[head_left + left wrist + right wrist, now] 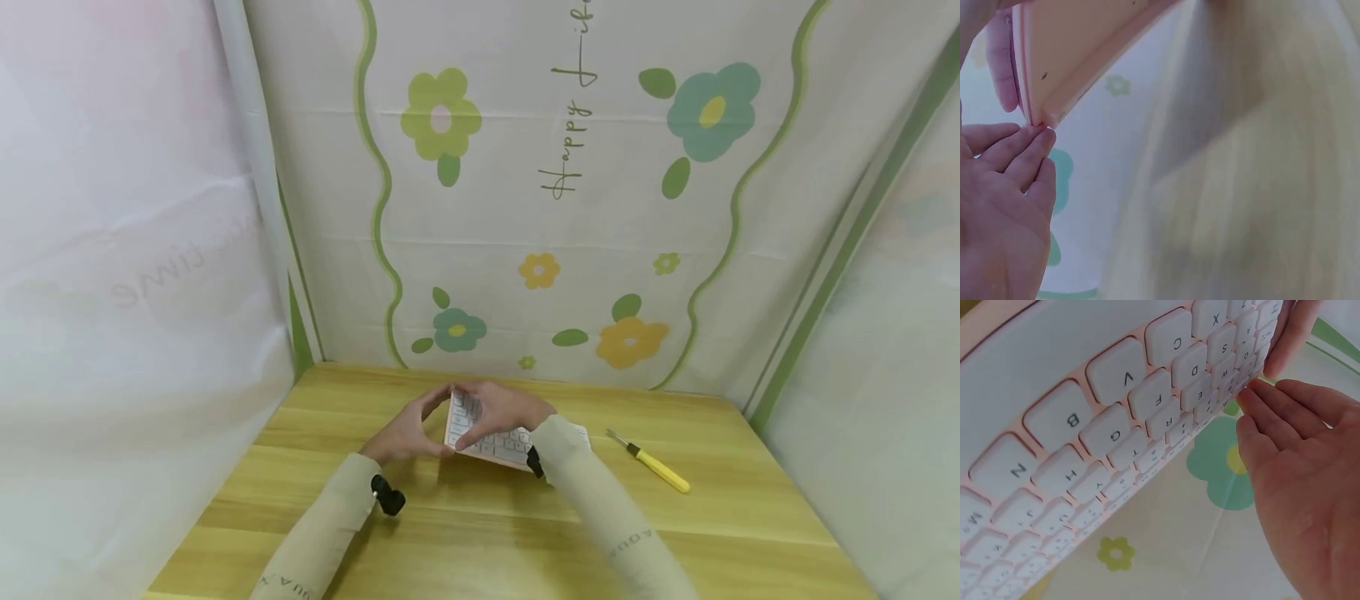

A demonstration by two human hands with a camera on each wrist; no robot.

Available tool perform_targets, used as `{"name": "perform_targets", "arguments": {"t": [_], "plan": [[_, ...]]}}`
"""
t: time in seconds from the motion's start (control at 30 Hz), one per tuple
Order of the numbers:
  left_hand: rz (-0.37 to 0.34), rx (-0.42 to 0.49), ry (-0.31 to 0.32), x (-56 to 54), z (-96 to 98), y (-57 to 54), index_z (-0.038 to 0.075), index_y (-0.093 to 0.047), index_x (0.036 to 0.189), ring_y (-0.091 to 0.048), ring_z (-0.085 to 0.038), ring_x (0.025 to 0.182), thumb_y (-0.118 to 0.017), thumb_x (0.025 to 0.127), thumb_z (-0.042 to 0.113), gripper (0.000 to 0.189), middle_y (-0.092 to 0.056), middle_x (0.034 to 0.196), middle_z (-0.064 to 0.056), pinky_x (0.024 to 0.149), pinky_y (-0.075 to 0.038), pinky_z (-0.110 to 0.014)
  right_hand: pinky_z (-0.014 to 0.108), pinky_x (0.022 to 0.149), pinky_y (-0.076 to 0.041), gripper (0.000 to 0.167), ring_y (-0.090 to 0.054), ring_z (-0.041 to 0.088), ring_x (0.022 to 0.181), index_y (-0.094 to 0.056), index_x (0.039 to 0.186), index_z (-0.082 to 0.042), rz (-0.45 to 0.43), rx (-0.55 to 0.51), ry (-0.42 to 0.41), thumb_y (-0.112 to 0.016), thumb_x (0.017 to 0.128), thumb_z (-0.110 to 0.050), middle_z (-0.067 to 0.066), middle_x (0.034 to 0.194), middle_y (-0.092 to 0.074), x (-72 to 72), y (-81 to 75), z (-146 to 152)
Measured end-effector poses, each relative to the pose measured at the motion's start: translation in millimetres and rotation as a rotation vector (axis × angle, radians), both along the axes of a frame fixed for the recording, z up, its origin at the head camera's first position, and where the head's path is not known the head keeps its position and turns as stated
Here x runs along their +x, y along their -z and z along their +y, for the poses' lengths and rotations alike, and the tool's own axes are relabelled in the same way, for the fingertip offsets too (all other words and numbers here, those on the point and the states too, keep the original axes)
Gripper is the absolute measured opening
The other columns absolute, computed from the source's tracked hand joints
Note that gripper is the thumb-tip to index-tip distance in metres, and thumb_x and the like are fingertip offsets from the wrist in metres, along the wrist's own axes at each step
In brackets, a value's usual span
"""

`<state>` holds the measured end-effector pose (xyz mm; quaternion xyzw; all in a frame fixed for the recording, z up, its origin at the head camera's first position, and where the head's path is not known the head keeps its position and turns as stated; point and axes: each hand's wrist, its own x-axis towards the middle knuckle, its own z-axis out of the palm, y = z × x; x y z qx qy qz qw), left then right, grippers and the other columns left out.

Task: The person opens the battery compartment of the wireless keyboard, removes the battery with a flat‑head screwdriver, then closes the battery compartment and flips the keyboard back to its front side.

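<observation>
A white keyboard (501, 447) with a pink edge is held at its left end by both hands. The left hand (403, 435) pinches that end from the left, thumb at the near corner and fingers at the far one. Over the keys arches the right hand (504, 407), its thumb and fingers on the same two corners. In the left wrist view, the keyboard's pink underside (1088, 44) shows, so this end is tilted up off the table. Its lettered keys (1129, 406) fill much of the right wrist view. The right forearm hides part of the keyboard's right half.
A yellow-handled screwdriver (654, 467) lies right of the keyboard, metal tip pointing away. The wooden table (480, 542) meets a white flowered cloth (495, 208) at the back, with cloth walls on both sides.
</observation>
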<state>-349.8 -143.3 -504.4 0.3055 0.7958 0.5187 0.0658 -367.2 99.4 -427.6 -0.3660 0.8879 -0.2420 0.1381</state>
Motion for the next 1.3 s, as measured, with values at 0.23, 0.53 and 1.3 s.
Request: {"name": "perform_targets", "arguments": {"t": [0.23, 0.53, 1.3], "plan": [[-0.003, 0.08, 0.003, -1.8, 9.8, -15.1, 0.017, -0.019, 0.17, -0.02, -0.034, 0.164, -0.094, 0.08, 0.025, 0.118, -0.025, 0.176, -0.005, 0.133, -0.017, -0.059, 0.024, 0.087, -0.06, 0.121, -0.066, 0.014, 0.1, -0.033, 0.164, -0.003, 0.028, -0.045, -0.015, -0.096, 0.072, -0.049, 0.011, 0.149, -0.057, -1.9, -17.5, 7], [-0.011, 0.124, -0.007, -3.8, 18.2, -29.5, 0.015, -0.02, 0.17, -0.022, -0.032, 0.164, -0.097, 0.077, 0.028, 0.121, -0.029, 0.175, -0.005, 0.134, -0.016, -0.056, 0.024, 0.076, -0.061, 0.124, -0.066, 0.012, 0.088, -0.037, 0.162, -0.001, 0.067, -0.006, 0.011, -0.098, 0.067, -0.051, 0.007, 0.123, -0.065, 0.4, -33.4, 13], [0.017, 0.152, -0.002, -1.2, 39.6, -40.9, 0.018, -0.022, 0.17, -0.022, -0.027, 0.164, -0.092, 0.082, 0.036, 0.114, -0.025, 0.176, 0.0, 0.133, -0.021, -0.051, 0.024, 0.066, -0.061, 0.092, -0.068, 0.008, 0.077, -0.057, 0.145, -0.007, 0.183, 0.012, -0.039, -0.092, 0.068, -0.042, 0.001, 0.103, -0.068, 1.9, -53.2, 25]]}}
